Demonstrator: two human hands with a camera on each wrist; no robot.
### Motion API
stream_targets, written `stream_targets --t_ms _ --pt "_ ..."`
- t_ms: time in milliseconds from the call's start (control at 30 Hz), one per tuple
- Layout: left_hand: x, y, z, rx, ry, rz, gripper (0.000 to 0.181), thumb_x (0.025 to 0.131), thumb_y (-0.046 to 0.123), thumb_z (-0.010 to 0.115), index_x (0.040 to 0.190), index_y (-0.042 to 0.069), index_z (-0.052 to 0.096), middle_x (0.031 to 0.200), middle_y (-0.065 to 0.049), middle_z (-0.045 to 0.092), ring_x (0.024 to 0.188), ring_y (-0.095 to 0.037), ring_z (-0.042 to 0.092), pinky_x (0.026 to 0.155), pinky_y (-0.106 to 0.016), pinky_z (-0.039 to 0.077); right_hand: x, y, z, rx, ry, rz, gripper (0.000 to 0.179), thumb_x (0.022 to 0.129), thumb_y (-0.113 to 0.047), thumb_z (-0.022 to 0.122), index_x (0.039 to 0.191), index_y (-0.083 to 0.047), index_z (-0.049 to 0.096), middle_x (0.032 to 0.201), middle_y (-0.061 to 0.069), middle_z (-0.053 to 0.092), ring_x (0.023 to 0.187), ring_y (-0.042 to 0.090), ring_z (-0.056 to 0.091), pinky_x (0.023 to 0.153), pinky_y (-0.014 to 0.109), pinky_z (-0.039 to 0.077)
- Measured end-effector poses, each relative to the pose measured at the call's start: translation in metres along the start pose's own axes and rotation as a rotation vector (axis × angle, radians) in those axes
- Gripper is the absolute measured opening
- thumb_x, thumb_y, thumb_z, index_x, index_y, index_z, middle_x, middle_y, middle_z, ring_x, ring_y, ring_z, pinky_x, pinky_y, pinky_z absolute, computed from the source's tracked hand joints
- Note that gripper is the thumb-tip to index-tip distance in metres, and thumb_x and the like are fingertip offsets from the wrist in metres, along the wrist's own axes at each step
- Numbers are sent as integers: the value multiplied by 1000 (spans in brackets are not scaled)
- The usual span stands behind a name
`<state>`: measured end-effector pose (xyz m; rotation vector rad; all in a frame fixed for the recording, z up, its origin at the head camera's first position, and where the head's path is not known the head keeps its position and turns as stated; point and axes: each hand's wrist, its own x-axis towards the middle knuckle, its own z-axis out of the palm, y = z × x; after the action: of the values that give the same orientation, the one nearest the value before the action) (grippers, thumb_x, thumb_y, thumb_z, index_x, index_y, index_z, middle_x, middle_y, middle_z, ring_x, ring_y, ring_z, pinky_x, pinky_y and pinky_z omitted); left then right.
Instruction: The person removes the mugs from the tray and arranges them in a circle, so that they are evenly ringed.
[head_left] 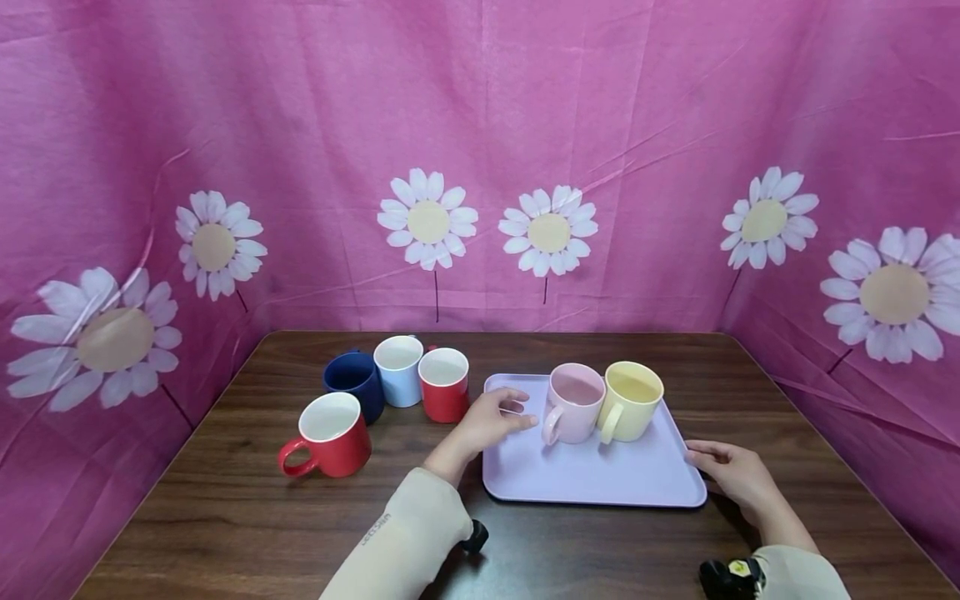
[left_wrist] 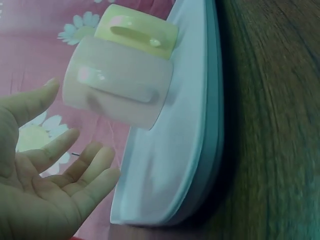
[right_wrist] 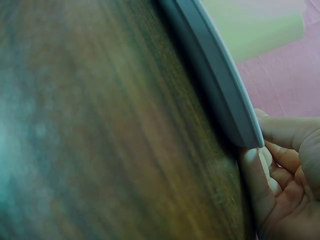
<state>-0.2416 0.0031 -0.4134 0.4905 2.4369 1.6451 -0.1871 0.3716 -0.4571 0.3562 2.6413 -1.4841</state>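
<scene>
A lilac tray (head_left: 585,477) lies on the table with a pink mug (head_left: 576,404) and a yellow mug (head_left: 632,402) standing upright side by side on it. My left hand (head_left: 491,421) is over the tray's left side, its fingers loosely bent and holding nothing. In the left wrist view that hand (left_wrist: 55,185) is apart from the pink mug (left_wrist: 120,82). At the tray's right edge, my right hand (head_left: 738,479) pinches the rim. The right wrist view shows the thumb (right_wrist: 287,131) at the top of the rim and fingers beneath it.
Left of the tray stand a navy mug (head_left: 355,383), a light blue mug (head_left: 399,372) and a red mug (head_left: 444,387) close together. Another red mug (head_left: 335,442), handle to the left, stands nearer. Pink flowered cloth (head_left: 480,100) surrounds the wooden table (head_left: 225,517) at the back and sides.
</scene>
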Motion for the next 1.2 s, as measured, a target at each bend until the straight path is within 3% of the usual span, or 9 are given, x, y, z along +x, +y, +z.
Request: stream_targets --t_ms 233,433,567,900,1200 --pt "8 7 6 101 -116 0 36 82 20 72 110 -2 67 91 -5 65 83 -16 58 71 -28 48 -1 0 0 -8 -1 -7 55 92 -28 63 125 15 51 125 35 51 90 17 61 71 35 55" --pt "14 15 11 103 -176 -4 20 83 17 72 96 1 72 80 0 65 74 -10 53 67 -24 45 0 -1 -1 -11 -4 9 57 92 -29 64 126 14 51 126 35 50 93 20 61 72 36 55" --pt "17 19 14 111 -168 -31 17 83 20 72 89 4 73 75 2 64 73 -9 51 67 -24 44 0 -2 -1 -12 -1 19 57 92 -31 64 126 14 52 126 35 49 94 22 61 73 36 55" --pt "24 17 21 75 -117 -20 15 84 15 72 86 0 75 69 1 64 64 -6 53 58 -20 46 -2 -3 -2 -25 -4 -1 57 93 -31 62 126 14 51 128 36 47 96 22 60 74 37 55" --pt "25 11 18 -58 -144 -52 11 84 7 72 88 -3 74 74 -6 70 65 -9 61 68 -31 56 -1 -2 -2 -30 0 8 58 92 -33 63 126 13 52 129 36 46 99 26 59 74 38 55"
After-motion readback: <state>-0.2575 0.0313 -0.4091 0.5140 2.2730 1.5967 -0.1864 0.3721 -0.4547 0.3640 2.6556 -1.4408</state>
